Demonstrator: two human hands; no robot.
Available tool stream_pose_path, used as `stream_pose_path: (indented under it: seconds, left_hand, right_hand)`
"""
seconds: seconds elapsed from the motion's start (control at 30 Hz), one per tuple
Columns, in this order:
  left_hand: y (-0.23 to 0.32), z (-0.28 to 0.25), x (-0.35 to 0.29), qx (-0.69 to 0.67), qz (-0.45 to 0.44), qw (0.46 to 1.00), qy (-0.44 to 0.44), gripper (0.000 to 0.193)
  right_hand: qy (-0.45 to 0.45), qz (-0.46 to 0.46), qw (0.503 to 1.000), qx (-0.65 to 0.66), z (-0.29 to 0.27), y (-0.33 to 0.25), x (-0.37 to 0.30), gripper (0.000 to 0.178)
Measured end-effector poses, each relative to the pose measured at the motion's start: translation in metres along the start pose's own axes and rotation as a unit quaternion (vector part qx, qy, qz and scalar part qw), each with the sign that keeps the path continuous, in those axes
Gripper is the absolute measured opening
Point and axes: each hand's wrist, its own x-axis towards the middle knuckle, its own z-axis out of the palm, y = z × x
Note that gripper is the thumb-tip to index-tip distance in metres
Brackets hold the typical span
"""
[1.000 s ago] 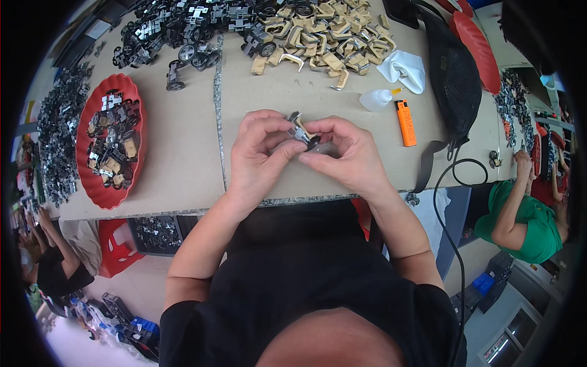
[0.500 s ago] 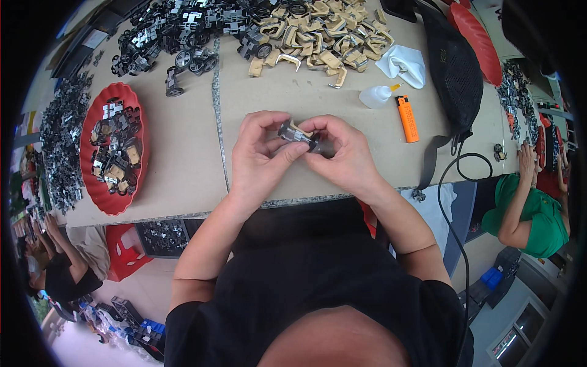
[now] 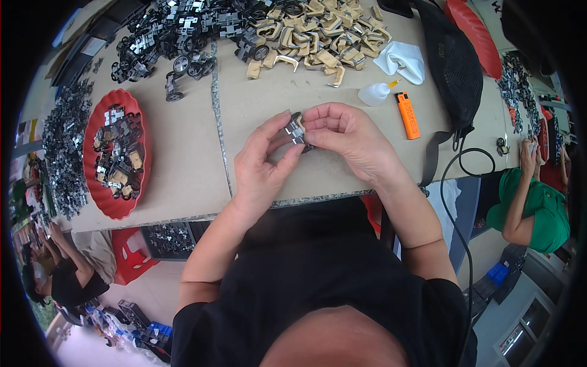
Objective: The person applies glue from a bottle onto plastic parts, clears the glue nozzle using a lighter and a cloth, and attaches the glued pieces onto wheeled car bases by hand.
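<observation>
Between my two hands, just above the table, is a small toy car chassis [image 3: 294, 131] with black wheels and silvery parts, and a tan curved piece lies against its right side. My left hand [image 3: 264, 156] grips the chassis from the left, thumb below and fingers above. With thumb and bent fingers, my right hand [image 3: 342, 136] pinches the tan piece at the chassis. My fingers hide part of both pieces. Beyond my hands, a heap of tan curved pieces [image 3: 324, 33] lies beside a pile of black and silver wheeled chassis [image 3: 189, 33].
A red scalloped tray [image 3: 92, 183] of assembled pieces stands at left. At right lie an orange lighter [image 3: 408, 116], a small dropper bottle [image 3: 374, 94], a white cloth [image 3: 400, 61] and a black mesh bag [image 3: 452, 73]. A black cable [image 3: 449, 196] hangs over the edge. Other people work at both sides.
The chassis has been turned more upright in my fingers. My right hand has shifted up, its thumb now over the piece, and my left thumb has come lower. The whole view has moved slightly.
</observation>
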Motion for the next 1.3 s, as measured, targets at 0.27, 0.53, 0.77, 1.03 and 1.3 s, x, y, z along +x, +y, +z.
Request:
stream_pose_path:
  seconds: [0.27,0.53,0.77,1.03,1.3]
  left_hand:
    - [-0.0006,-0.0012,-0.0006,-0.017,0.015,1.000,-0.005,0.037]
    - [0.0027,-0.0021,-0.0005,0.116,0.045,0.992,0.003,0.039]
    - [0.0024,-0.0053,-0.0003,0.068,0.036,0.997,0.002,0.038]
    - [0.0042,-0.0040,0.0013,0.055,0.020,0.998,0.002,0.037]
    - [0.0007,-0.0051,0.0006,0.018,0.003,1.000,0.001,0.036]
  right_hand:
    - [-0.041,0.042,0.998,0.014,-0.0056,-0.0043,0.0057,0.032]
    - [-0.014,0.022,1.000,0.004,0.0007,-0.0008,0.0020,0.028]
    - [-0.031,0.037,0.999,0.007,-0.0023,-0.0045,0.0030,0.026]
    - [-0.036,0.054,0.998,0.028,-0.0086,-0.0019,0.0009,0.025]
    - [-0.030,0.061,0.996,0.052,-0.0059,-0.0012,-0.0004,0.025]
